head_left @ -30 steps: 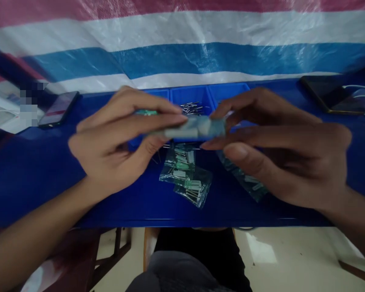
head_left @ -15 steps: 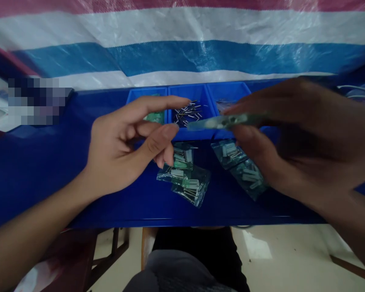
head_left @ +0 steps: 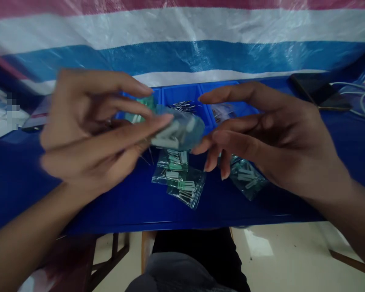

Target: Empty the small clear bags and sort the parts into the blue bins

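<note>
My left hand (head_left: 91, 125) is raised over the blue table (head_left: 48, 190) and pinches a small clear plastic bag (head_left: 179, 132) of green and white parts between thumb and fingers. My right hand (head_left: 261, 134) hovers just right of that bag with fingers spread and nothing in it; its fingertips are close to the bag. Below the hands lie a pile of filled bags (head_left: 179, 180) at the centre and another filled bag (head_left: 246, 178) to the right, partly under my right hand.
Three blue bins stand at the back: one with green parts (head_left: 146, 101), one with metal pins (head_left: 185, 106), one with clear bags (head_left: 223, 110). A dark phone (head_left: 319, 95) and white cables (head_left: 360, 97) lie far right. A striped tarp hangs behind. The table's front edge is near.
The bag went from both hands to my right hand alone; now my left hand holds a bag and my right hand has opened. My left hand rose and shifted left.
</note>
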`<state>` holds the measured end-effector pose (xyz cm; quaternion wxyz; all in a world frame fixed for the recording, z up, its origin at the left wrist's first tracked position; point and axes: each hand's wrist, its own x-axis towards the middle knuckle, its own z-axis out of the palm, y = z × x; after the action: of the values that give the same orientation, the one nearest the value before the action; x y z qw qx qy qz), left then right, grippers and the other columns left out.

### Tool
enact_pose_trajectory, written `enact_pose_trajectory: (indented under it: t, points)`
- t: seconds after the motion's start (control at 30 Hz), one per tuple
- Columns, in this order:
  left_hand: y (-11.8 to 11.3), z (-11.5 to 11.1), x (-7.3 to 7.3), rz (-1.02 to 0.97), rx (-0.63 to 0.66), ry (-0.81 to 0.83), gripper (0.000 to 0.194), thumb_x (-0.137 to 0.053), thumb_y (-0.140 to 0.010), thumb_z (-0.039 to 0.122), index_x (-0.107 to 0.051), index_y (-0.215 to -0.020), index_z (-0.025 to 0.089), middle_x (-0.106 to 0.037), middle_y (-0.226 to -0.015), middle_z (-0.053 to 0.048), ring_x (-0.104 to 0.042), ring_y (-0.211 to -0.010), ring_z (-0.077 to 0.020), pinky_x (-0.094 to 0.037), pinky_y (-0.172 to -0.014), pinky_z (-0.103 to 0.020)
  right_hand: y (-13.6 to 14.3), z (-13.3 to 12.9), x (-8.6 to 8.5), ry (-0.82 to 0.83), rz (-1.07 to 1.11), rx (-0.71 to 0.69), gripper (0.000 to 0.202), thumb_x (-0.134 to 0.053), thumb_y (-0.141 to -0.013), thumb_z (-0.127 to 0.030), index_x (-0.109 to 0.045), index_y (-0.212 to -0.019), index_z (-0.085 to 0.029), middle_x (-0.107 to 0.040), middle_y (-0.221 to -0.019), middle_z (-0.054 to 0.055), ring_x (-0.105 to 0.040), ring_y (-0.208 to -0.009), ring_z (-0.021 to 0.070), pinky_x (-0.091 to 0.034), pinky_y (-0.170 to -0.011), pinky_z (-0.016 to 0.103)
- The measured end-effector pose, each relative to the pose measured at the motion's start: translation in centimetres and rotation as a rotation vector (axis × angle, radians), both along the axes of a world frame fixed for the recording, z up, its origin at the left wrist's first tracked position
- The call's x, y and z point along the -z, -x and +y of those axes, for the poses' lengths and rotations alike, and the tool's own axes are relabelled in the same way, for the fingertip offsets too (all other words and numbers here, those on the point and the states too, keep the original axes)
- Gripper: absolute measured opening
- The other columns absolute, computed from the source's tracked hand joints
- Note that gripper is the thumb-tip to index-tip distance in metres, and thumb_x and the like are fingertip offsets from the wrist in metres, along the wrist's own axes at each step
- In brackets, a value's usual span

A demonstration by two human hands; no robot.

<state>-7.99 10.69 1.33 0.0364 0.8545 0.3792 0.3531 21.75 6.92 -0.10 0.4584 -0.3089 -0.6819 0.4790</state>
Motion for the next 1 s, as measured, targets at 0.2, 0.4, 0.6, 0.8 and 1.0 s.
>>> enact_pose_trajectory:
  t: [0.2, 0.4, 0.6, 0.8, 1.0]
  points:
    - [2.0, 4.1, 2.0, -0.048, 0.015, -0.342, 0.043, -0.067, -0.103, 0.015, -0.083, -0.136, 0.037, -0.078, -0.149, 0.004, -0.079, -0.126, -0.0258, -0.069, -0.114, -0.050, 0.2, 0.3, 1.3, -0.636, -0.441, -0.054, 0.018, -0.069, -0.111, -0.013, -0.079, -0.122, -0.024, -0.088, -0.112, 0.005, -0.085, -0.104, 0.0241, -0.072, -0.090, 0.041]
    - [2.4, 4.7, 2.1, 0.215, -0.065, -0.044, 0.049, -0.057, -0.096, 0.022, -0.084, -0.137, 0.027, -0.079, -0.150, 0.002, -0.067, -0.150, -0.0395, -0.058, -0.127, -0.072, 0.4, 0.8, 2.1, -0.800, -0.806, -0.291, 0.038, -0.083, -0.106, -0.026, -0.077, -0.142, -0.016, -0.078, -0.145, 0.016, -0.071, -0.137, 0.0365, -0.067, -0.111, 0.058]
    - [1.5, 3.6, 2.5, 0.415, -0.111, -0.015, 0.059, -0.038, -0.111, 0.035, -0.074, -0.153, 0.016, -0.070, -0.160, -0.012, -0.051, -0.167, -0.0397, -0.043, -0.138, -0.076, 0.7, 0.8, 2.1, -0.819, -0.802, -0.311, 0.038, -0.072, -0.111, -0.025, -0.075, -0.147, -0.014, -0.072, -0.157, 0.020, -0.069, -0.145, 0.0373, -0.064, -0.117, 0.058]
    - [1.2, 3.7, 2.5, 0.399, -0.165, 0.057, 0.072, -0.030, -0.118, 0.064, -0.065, -0.163, 0.020, -0.073, -0.157, -0.018, -0.059, -0.158, -0.0455, -0.051, -0.128, -0.077, 0.9, 0.8, 2.6, -0.813, -0.789, -0.378, 0.050, -0.077, -0.109, -0.040, -0.073, -0.153, -0.017, -0.069, -0.165, 0.019, -0.058, -0.162, 0.0378, -0.053, -0.131, 0.057]
    - [1.1, 4.0, 2.0, 0.386, -0.121, 0.080, 0.073, -0.034, -0.117, 0.068, -0.068, -0.159, 0.020, -0.080, -0.141, -0.019, -0.066, -0.141, -0.0454, -0.056, -0.119, -0.075, 1.2, 0.4, 3.4, -0.988, -0.717, -0.268, 0.025, -0.061, -0.112, -0.015, -0.084, -0.122, -0.014, -0.087, -0.132, 0.016, -0.083, -0.124, 0.0267, -0.067, -0.109, 0.045]
